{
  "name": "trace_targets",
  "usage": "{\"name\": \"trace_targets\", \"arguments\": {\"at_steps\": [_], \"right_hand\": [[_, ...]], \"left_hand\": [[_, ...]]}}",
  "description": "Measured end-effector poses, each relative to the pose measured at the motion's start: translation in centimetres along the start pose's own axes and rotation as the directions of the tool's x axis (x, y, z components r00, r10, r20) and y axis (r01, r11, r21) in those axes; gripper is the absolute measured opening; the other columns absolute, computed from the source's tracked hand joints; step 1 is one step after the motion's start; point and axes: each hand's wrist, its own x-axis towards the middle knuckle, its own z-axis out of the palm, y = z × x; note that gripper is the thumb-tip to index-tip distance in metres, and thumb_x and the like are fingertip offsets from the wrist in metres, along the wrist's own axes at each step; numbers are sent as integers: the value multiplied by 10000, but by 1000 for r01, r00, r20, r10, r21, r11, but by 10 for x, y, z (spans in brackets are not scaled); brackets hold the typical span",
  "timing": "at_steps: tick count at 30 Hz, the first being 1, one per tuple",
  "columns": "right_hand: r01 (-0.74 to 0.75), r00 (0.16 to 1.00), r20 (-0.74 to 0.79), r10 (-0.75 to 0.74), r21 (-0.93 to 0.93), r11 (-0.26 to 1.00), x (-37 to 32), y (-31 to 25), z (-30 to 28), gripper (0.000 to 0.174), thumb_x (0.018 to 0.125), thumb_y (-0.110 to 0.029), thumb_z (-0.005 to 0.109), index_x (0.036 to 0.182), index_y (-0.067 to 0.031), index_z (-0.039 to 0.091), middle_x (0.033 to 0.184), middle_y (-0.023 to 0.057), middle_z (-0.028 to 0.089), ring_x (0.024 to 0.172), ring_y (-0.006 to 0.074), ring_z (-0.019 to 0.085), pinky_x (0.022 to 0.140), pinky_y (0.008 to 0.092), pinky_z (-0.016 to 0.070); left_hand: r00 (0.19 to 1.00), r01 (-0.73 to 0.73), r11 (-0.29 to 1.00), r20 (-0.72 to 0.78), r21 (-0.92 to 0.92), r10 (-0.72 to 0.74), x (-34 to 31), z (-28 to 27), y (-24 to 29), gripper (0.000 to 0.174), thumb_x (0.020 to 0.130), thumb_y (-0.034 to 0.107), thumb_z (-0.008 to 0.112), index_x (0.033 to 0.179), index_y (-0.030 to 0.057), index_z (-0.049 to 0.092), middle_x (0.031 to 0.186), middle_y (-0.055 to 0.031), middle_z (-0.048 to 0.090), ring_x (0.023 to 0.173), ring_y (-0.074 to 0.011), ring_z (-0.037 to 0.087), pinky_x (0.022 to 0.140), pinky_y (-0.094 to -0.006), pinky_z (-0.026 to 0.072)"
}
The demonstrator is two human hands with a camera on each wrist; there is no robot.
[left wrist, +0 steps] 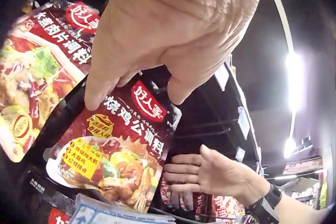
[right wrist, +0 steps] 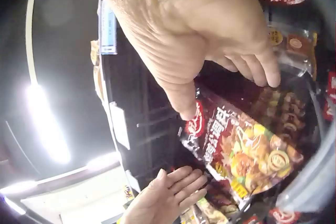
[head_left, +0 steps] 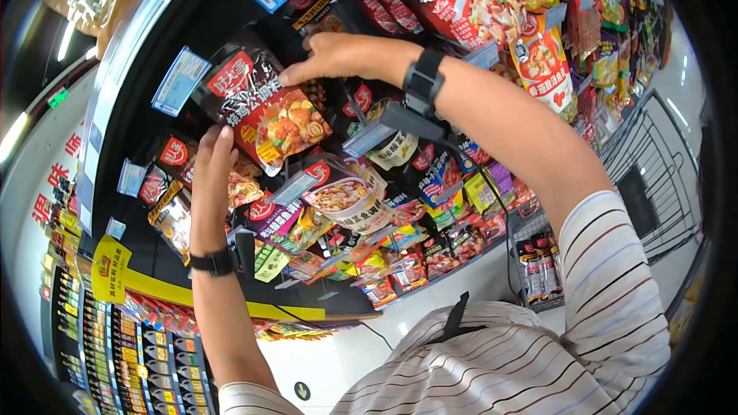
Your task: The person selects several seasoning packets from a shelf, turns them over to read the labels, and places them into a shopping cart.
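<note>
A dark red seasoning packet (head_left: pixel 269 111) with a chicken dish on its front stands tilted on the black shelf, between both hands. My left hand (head_left: pixel 213 177) is at its left side, fingers extended, fingertips right at the packet's edge. Over the top part of the packet (left wrist: pixel 115 150) the left hand (left wrist: pixel 178 24) shows large in the left wrist view, thumb and fingers apart. My right hand (head_left: pixel 346 56) is at the upper right, thumb tip at the packet's top corner, fingers spread from it over the shelf. In the right wrist view the left hand (right wrist: pixel 165 195) shows its open palm.
Price tags (head_left: pixel 181 81) line the shelf edge. More seasoning packets (head_left: pixel 346 192) crowd the rows around, including a red one (left wrist: pixel 44 71) beside the left hand. A wire shopping cart (head_left: pixel 649 177) stands at the right. Bottles (head_left: pixel 100 338) fill another shelf at the lower left.
</note>
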Motion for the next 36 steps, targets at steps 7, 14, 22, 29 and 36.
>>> {"name": "trace_targets", "arguments": {"at_steps": [7,14,22,29,36], "right_hand": [[-53,992,120,42,89,995,18,-7,-13,1268,639,-749,755,1444,128,319,1399,314,444,1310,372,460,1040,413,419],[-89,984,170,53,209,974,34,-2,5,1364,649,-675,810,1530,77,90,1581,305,135,1468,403,208,1124,503,359],[262,937,-257,-236,70,963,-47,-15,-14,500,883,-448,688,1069,16,670,941,106,690,862,157,661,741,288,519],[-254,901,430,49,434,865,-191,4,40,434,944,-314,670,1224,10,600,1050,122,696,988,186,671,854,305,538],[-229,972,41,231,381,895,-160,107,156,994,766,-435,817,1451,82,316,1429,306,429,1347,355,445,1089,420,391]], "left_hand": [[997,56,997,-56,48,-54,62,-13,-45,577,924,430,650,1296,7,523,1198,-77,621,1111,-179,554,960,-309,411],[996,85,994,-27,-71,-87,61,0,-44,596,901,417,692,1318,27,521,1267,-88,584,1111,-178,561,947,-321,435],[890,-306,886,-224,348,396,-66,-2,-3,463,979,257,611,1290,-69,507,1293,-178,578,1168,-223,577,1009,-332,437],[993,98,988,-52,-118,-105,-174,50,-100,434,987,131,548,1362,-64,451,1327,-182,559,1233,-275,557,1022,-369,445],[978,167,963,-85,-209,-188,-134,93,-188,694,954,210,642,1457,-96,275,1483,-301,349,1384,-353,392,1111,-421,363]]}}
